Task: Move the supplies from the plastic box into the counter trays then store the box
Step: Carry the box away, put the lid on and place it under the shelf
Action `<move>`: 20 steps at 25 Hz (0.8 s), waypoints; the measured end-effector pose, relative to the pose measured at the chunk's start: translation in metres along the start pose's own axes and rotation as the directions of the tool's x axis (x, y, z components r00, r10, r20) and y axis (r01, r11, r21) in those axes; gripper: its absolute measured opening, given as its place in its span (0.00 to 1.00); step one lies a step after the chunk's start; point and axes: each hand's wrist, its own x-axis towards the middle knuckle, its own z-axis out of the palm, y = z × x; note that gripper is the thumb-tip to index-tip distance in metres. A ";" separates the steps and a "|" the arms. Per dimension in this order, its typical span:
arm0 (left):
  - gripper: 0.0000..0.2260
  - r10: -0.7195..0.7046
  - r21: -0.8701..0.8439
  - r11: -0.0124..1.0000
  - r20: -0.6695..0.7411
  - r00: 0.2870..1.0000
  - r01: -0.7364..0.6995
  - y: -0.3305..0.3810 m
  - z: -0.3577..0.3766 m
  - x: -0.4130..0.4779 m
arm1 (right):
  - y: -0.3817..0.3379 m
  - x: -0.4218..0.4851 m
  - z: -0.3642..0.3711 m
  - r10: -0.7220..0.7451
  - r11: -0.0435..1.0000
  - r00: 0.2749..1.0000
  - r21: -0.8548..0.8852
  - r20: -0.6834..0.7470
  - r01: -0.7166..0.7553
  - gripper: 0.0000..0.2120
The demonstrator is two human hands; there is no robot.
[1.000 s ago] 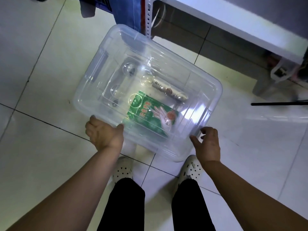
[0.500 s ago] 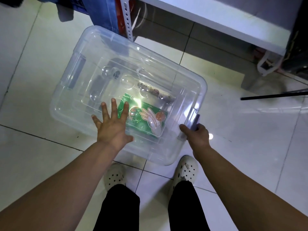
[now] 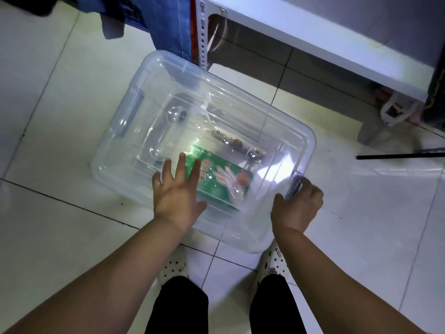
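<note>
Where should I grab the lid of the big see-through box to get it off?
Probably at the latch clips on the short ends of the lid. The right hand already curls its fingers on the near clip; a matching clip sits at the far left end. Come from the sides and pull outward, since the top is flat and smooth.

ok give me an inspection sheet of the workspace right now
surface: glossy white tiled floor, dark grout lines
job's things: clear plastic lidded box on the floor; green glove packet and a small tube-like item inside
clutter: nothing seen
grippers: left hand flat, fingers spread, on the lid; right hand closed on the grey end latch
cables: thin black rod or cable on the floor, right
surroundings: white metal shelf, hanging blue denim fabric, white perforated clogs
</note>
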 end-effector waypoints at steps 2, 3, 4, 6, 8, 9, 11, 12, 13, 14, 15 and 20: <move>0.36 -0.040 -0.179 0.984 -0.134 0.990 0.015 -0.023 -0.016 0.014 | -0.033 -0.007 0.010 -0.389 0.919 0.919 -0.040 0.061 0.392 0.25; 0.33 -0.106 -0.272 0.961 -0.194 0.975 0.050 -0.039 -0.024 0.024 | -0.054 -0.010 0.020 -0.534 0.838 0.830 -0.027 0.161 0.544 0.26; 0.31 -0.186 -0.332 0.938 -0.241 0.953 0.099 -0.059 -0.031 0.037 | -0.076 -0.012 0.032 -0.629 0.756 0.733 -0.015 0.258 0.654 0.27; 0.30 -0.291 -0.359 0.916 -0.280 0.915 0.182 -0.096 -0.042 0.060 | -0.113 -0.015 0.057 -0.716 0.612 0.579 -0.050 0.390 0.790 0.30; 0.30 -0.333 -0.368 0.898 -0.217 0.918 0.239 -0.124 -0.046 0.080 | -0.135 -0.015 0.076 -0.739 0.526 0.516 -0.107 0.434 0.844 0.33; 0.31 -0.351 -0.402 0.876 -0.155 0.923 0.266 -0.134 -0.047 0.089 | -0.139 -0.013 0.083 -0.740 0.508 0.509 -0.131 0.440 0.851 0.34; 0.31 -0.379 -0.548 0.765 0.043 0.924 0.339 -0.150 -0.049 0.106 | -0.139 -0.009 0.091 -0.734 0.505 0.513 -0.148 0.445 0.851 0.33; 0.31 -0.371 -0.640 0.659 0.181 0.911 0.396 -0.159 -0.051 0.112 | -0.137 -0.008 0.093 -0.735 0.505 0.512 -0.144 0.445 0.851 0.32; 0.32 -0.329 -0.713 0.533 0.321 0.888 0.455 -0.167 -0.054 0.118 | -0.136 -0.007 0.095 -0.740 0.502 0.507 -0.138 0.442 0.854 0.32; 0.33 -0.266 -0.750 0.430 0.427 0.864 0.503 -0.174 -0.057 0.122 | -0.135 -0.007 0.095 -0.746 0.498 0.500 -0.132 0.440 0.857 0.32; 0.33 -0.232 -0.755 0.384 0.478 0.847 0.531 -0.180 -0.058 0.124 | -0.134 -0.006 0.095 -0.748 0.497 0.498 -0.127 0.439 0.858 0.32; 0.29 -0.365 -0.749 0.583 0.103 0.925 0.313 -0.178 -0.049 0.122 | -0.134 -0.007 0.100 -0.754 0.499 0.499 -0.121 0.427 0.858 0.32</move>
